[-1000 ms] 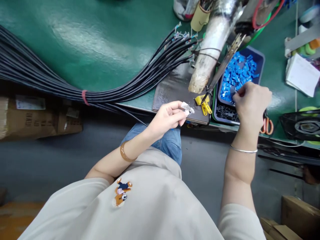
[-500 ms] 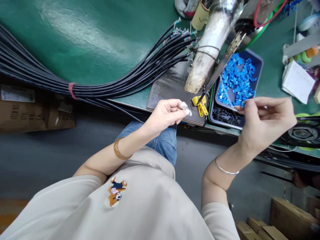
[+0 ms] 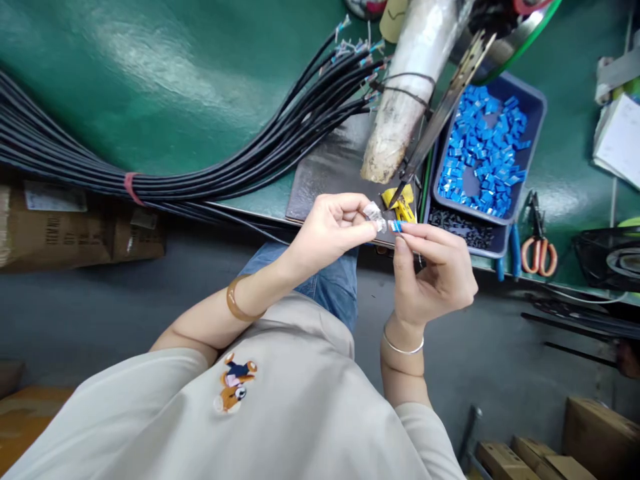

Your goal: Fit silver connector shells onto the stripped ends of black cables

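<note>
My left hand (image 3: 340,223) pinches small clear-and-white plastic pieces (image 3: 375,217) at the bench's front edge. Between the fingertips of my right hand (image 3: 433,270) is a small blue piece (image 3: 395,227) with a whitish end. That end points at the clear pieces; whether the two touch I cannot tell. Just beyond my fingers lies a yellow-handled tool (image 3: 404,203). Right of it, a grey bin (image 3: 536,127) holds many similar blue pieces (image 3: 483,153). Small black parts (image 3: 463,227) fill a second tray, partly under that bin.
A bundle of black cables (image 3: 200,183), tied with a pink band (image 3: 132,189), crosses the green bench (image 3: 165,73) at left. A wrapped tube (image 3: 400,100) and a metal arm (image 3: 445,107) slant over the dark board (image 3: 320,173). Orange-handled scissors (image 3: 539,250) lie at right.
My right hand has moved left from beside the bin to my left hand, carrying the blue piece. The view has shifted a little, showing the scissors. My left hand keeps its pinch.
</note>
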Demonstrator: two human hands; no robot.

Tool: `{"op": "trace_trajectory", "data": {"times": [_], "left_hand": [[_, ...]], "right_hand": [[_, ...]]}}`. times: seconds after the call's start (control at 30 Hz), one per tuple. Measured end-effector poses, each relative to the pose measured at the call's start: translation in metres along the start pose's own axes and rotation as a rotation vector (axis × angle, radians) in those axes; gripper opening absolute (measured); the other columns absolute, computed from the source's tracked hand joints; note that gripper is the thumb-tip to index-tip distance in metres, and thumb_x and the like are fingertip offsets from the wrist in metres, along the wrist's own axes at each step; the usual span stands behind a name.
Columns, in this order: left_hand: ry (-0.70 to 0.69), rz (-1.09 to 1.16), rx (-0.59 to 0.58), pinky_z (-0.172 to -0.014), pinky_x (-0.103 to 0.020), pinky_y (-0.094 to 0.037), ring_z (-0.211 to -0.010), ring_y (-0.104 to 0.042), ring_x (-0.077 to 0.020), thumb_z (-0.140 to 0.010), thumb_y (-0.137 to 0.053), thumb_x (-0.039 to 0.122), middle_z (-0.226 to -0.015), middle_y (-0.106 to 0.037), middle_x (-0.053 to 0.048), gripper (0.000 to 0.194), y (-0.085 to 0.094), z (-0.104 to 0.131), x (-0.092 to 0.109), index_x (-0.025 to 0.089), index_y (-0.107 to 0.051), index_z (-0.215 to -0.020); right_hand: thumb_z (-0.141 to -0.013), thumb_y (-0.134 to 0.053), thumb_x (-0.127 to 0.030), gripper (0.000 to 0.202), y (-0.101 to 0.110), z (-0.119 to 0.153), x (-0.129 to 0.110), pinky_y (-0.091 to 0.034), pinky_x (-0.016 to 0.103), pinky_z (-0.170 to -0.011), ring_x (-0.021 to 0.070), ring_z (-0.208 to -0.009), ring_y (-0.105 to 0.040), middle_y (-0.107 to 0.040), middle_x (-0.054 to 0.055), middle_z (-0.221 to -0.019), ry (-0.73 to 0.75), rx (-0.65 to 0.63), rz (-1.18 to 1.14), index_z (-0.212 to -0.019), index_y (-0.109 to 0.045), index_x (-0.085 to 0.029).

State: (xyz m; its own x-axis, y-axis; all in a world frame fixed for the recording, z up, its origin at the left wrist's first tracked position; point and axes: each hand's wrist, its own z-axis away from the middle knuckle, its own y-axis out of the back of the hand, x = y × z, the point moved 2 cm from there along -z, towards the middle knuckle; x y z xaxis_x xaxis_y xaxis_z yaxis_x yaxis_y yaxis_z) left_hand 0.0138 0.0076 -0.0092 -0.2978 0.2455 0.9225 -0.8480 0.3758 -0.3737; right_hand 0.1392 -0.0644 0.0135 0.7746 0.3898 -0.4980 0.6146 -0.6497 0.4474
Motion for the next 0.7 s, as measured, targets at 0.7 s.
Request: {"op": "trace_trajectory", "data": {"times": [0.7], "left_hand": [[0.030,-0.064,-0.039,-0.050,-0.019,-0.027,-0.051,-0.034,-0.0038,-0.072,-0.063,0.014,-0.054,-0.041,0.005,0.012,0.001,-0.001,-0.003,0.014,-0.055,-0.064]], "right_hand": [[-0.083,-0.063,-0.010,0.012,-0.002,0.003,0.013,-0.062,0.032,-0.070,0.0152,-0.083,-0.071,-0.071,0.002,-0.091,-0.243,0.045,-0.251,-0.089,-0.061,-0.019]]}}
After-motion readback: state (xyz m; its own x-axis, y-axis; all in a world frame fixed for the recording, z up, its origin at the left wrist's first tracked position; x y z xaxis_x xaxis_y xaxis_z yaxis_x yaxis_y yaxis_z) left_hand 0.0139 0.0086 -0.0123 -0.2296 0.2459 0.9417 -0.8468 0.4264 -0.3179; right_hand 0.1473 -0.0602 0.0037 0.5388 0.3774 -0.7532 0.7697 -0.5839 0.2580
